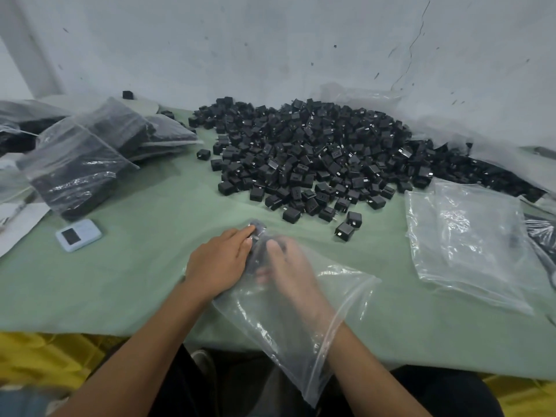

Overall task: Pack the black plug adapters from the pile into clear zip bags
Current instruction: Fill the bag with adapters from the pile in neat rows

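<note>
Two hands meet at the centre of the frame, and the risk sits there. The left hand (221, 263) grips the closed end of the bag (288, 335) from outside, fingers curled over the few adapters (257, 230) bunched in it. The right hand (288, 266) is inside the bag up to the wrist and blurred; whether it holds an adapter I cannot tell. The bag's mouth hangs past the worktop (135, 281) edge toward the lap. I judge that if the left hand lets the film slip as the right comes out, adapters could slide down and drop off the edge. Prongs could also snag or pierce the thin film if pushed in hard.

Containers, left to right: full bags (78, 164) heaped at upper left, dark with adapters; the bag in hand at centre, nearly empty; a flat stack of empty bags (463, 236) at right, just beside the pile (304, 152). The pile spreads across the upper centre and right, so most of the work lies loose there.
</note>
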The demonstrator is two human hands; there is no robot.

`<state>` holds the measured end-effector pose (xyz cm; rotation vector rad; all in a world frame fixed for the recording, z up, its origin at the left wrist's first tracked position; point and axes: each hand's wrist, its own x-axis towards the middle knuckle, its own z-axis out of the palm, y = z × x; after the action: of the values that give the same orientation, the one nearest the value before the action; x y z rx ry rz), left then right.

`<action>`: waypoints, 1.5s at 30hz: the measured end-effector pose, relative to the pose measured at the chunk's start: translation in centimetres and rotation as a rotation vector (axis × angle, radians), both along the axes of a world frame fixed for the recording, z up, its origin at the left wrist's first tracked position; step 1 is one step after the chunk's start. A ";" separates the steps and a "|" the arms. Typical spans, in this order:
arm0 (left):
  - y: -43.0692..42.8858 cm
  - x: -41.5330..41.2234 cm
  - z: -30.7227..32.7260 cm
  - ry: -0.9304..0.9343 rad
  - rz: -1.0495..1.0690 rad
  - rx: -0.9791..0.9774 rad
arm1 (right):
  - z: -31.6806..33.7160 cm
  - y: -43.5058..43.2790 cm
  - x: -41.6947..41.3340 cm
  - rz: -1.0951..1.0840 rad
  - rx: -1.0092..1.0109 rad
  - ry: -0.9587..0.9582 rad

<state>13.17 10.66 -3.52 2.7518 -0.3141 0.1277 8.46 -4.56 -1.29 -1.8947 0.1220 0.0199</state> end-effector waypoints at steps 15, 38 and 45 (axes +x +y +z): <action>-0.1 -0.2 0.3 0.003 -0.003 0.013 | -1.7 1.1 1.4 -0.190 -0.056 -0.067; 0.2 0.4 0.0 0.038 -0.030 0.033 | -3.2 0.7 3.1 -0.307 -0.136 -0.029; 0.1 0.2 0.0 0.018 -0.017 0.059 | -3.4 2.0 2.4 -0.406 0.009 -0.130</action>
<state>13.40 10.72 -3.55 2.8062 -0.3417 0.0907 10.86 -2.54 -4.69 -1.8257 0.4139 -0.3767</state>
